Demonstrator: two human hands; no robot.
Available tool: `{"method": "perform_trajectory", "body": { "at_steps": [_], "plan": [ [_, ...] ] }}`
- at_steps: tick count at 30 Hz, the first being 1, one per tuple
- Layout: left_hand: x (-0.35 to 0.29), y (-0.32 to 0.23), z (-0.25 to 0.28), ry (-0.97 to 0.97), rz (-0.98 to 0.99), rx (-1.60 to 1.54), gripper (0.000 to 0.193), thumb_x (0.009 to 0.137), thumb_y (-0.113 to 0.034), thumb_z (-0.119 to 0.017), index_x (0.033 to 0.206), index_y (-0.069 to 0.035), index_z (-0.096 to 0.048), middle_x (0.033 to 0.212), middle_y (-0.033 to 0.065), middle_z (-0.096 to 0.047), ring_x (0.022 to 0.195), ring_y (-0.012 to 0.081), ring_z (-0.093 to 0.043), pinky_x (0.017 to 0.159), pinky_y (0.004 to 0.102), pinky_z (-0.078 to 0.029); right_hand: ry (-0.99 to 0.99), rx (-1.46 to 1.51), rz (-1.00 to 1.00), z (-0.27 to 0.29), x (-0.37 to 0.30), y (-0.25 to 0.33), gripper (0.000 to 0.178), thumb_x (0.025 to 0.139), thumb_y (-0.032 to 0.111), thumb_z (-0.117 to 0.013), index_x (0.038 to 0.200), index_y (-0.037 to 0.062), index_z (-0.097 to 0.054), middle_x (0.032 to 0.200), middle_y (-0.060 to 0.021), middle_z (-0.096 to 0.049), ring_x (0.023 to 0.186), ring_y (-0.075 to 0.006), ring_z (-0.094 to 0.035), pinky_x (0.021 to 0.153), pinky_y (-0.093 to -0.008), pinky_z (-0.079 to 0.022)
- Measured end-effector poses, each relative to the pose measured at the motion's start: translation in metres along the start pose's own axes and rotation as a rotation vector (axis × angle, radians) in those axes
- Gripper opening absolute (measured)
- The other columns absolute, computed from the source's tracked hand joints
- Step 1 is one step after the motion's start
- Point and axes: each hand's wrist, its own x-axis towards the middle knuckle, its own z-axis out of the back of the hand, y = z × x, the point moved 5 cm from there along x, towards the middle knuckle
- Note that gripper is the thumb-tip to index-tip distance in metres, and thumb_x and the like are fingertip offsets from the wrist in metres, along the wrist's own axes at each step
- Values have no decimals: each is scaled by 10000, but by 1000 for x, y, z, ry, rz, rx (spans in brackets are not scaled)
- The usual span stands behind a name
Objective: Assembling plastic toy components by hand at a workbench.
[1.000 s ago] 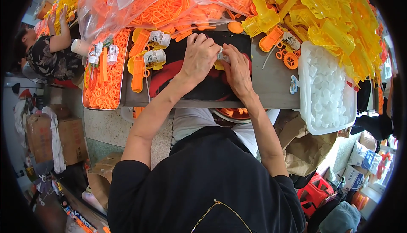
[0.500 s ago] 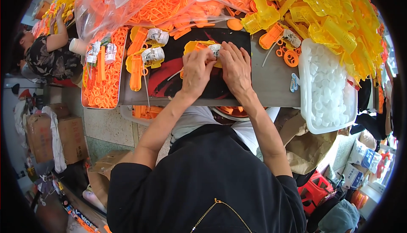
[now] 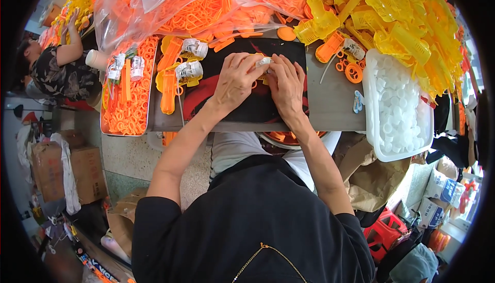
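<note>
My left hand (image 3: 236, 80) and my right hand (image 3: 286, 84) meet over a black-and-red mat (image 3: 216, 109) on the table. Both are closed around a small toy assembly, mostly hidden under my fingers. Of it, a white part (image 3: 263, 62) shows between my fingertips, with slivers of yellow and orange plastic beside it. Left of the mat lie similar toy assemblies, each a yellow half-shell with an orange handle (image 3: 168, 92) and a white cylindrical unit (image 3: 189, 70). Another orange-handled one (image 3: 330, 47) lies to the right with a thin pale tube.
A tray of small orange rings (image 3: 125, 120) stands at left, a white tub of translucent caps (image 3: 399, 107) at right. Behind are a clear bag of orange parts (image 3: 196, 10) and a heap of yellow shells (image 3: 397, 20). A co-worker (image 3: 64, 69) is at far left.
My left hand has shifted right and up over the assembly and now covers most of its yellow shell. The white part looks turned. My right fingers have curled in closer.
</note>
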Motion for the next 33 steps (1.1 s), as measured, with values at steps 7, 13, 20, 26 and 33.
{"method": "perform_trajectory", "body": {
  "at_steps": [7, 13, 20, 26, 33],
  "plan": [
    [-2, 10, -12, 38, 66, -122, 294, 865, -51, -645, 1144, -88, -730, 1226, 61, -649, 1142, 284, -589, 1000, 425, -448, -15, 14, -2, -3, 0, -1, 334, 878, 30, -697, 1195, 91, -609, 1384, -83, -624, 1349, -279, -535, 1129, -491, -344],
    [-22, -6, -5, 134, 133, -94, 517, 893, -189, -697, 1392, -117, -584, 1459, 115, -497, 1399, 389, -381, 1176, 547, -281, -28, 169, -58, 23, 7, -5, 330, 936, 123, -686, 1242, 46, -592, 1340, -181, -623, 1209, -351, -600, 1057, -421, -435],
    [-10, 13, -24, 149, 148, 0, 555, 913, -216, -679, 1444, -140, -534, 1485, 118, -463, 1414, 389, -357, 1192, 560, -237, -115, 40, -553, 50, 37, -59, 313, 966, 269, -663, 1142, 37, -547, 779, -137, -668, 751, -370, -680, 672, -454, -516],
    [4, 8, -39, 185, 114, 25, 569, 923, -240, -673, 1465, -165, -516, 1507, 91, -448, 1440, 362, -329, 1179, 622, -206, -10, -307, -602, 46, 88, -107, 464, 922, 341, -698, 1176, 28, -467, 812, -263, -691, 788, -443, -692, 678, -529, -520],
    [11, 7, -51, 192, 110, -71, 566, 926, -259, -678, 1466, -196, -518, 1530, 80, -441, 1461, 354, -321, 1177, 626, -204, -344, 131, -568, 81, 101, -129, 370, 928, 171, -664, 1183, -2, -459, 819, -178, -661, 637, -266, -661, 547, -356, -504]
  ]
}}
